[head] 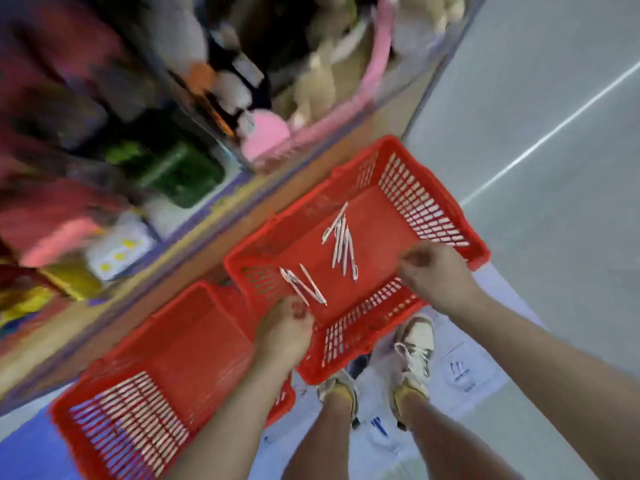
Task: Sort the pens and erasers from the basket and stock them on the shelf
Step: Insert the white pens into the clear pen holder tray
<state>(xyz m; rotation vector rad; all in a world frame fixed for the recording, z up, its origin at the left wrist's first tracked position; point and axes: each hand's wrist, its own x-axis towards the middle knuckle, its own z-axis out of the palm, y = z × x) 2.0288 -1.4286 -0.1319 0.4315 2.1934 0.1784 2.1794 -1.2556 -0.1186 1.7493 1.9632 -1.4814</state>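
Red basket (415, 206) held tilted above sneakers (415, 344). Left hand (284, 327) grips its near corner rim; right hand (434, 271) grips the right-side rim. Inside are white pens (341, 242) in two loose clusters, one central, one near the left hand. Second red basket (166, 355) lower left, beside shelf (145, 188). Shelf contents too blurred to identify

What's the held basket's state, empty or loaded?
Loaded: white pens lie loose in two groups on the floor of the basket that the left hand and right hand grip.
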